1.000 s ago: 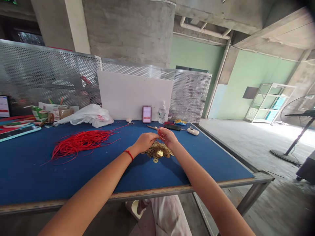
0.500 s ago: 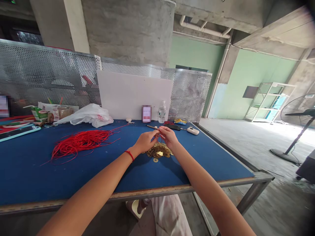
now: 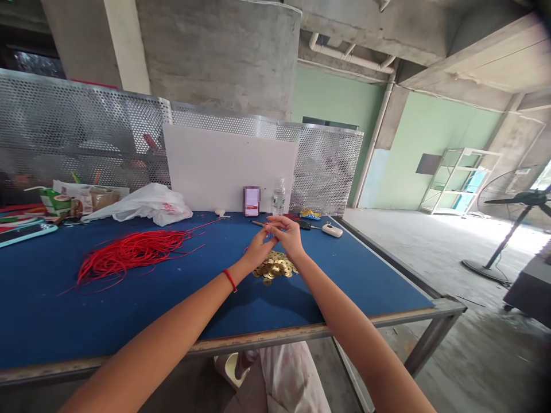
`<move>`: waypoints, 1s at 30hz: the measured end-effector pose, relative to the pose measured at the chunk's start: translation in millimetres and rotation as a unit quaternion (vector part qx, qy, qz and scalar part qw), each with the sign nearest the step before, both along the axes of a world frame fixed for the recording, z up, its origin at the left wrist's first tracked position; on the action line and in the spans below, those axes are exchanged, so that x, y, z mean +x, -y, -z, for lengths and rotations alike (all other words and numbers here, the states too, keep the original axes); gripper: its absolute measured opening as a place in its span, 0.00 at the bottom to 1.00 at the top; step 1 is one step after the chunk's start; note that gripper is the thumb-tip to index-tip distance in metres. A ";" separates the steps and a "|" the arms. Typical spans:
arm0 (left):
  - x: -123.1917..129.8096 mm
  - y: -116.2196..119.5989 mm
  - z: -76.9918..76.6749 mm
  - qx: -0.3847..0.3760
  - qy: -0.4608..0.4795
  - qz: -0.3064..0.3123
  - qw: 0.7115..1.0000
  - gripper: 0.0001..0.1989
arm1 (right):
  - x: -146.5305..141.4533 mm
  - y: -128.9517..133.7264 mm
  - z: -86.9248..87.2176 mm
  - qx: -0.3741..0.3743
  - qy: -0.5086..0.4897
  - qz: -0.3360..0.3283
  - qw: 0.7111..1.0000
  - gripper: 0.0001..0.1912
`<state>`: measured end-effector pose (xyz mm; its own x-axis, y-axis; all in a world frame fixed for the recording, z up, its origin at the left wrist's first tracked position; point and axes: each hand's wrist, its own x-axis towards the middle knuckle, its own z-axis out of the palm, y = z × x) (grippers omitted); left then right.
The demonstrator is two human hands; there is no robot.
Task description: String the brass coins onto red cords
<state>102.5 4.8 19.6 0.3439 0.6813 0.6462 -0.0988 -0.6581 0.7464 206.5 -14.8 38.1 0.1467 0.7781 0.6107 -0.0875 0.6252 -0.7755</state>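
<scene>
Bare blue surface opens on most sides of the work. The blue-topped table [image 3: 370, 275] runs well past the hands to its steel-framed near edge [image 3: 275, 334], and its right edge [image 3: 387, 267] lies well apart from them, with open tabletop between. The left hand [image 3: 258, 250], a red bracelet [image 3: 229, 280] on its wrist, and the right hand [image 3: 286, 234] are raised together, neither one a fist nor spread open: their fingers pinch inward and meet just above the back of the pile of brass coins [image 3: 274, 267]. Whatever they may be holding is too thin to tell. A loose hank of red cord [image 3: 129, 252] lies on the table to the left, well apart from the hands. Just behind them sit a slim wooden-handled tool [image 3: 258, 223], a black phone [image 3: 305, 225] and a white key fob [image 3: 332, 230]. Against the frame half a second earlier, the hands have lifted higher and farther back — the coins now lie uncovered below them, no longer partly under the palms
</scene>
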 end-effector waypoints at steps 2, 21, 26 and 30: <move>0.4 1.8 -1.5 -0.035 0.032 0.054 0.997 0.18 | -0.3 -0.2 1.1 0.007 0.000 0.009 1.000 0.16; -48.1 -36.0 -8.2 -0.108 -0.115 -0.011 0.987 0.21 | 69.1 -43.6 18.4 -0.073 -0.211 0.269 0.937 0.18; -64.0 -48.1 -6.7 -0.158 -0.148 0.020 0.976 0.20 | 88.4 -50.4 25.4 -0.087 -0.227 0.355 0.903 0.19; -72.0 -53.7 -4.1 -0.190 -0.120 0.025 0.974 0.20 | 101.7 -47.3 31.0 -0.104 -0.138 0.388 0.905 0.18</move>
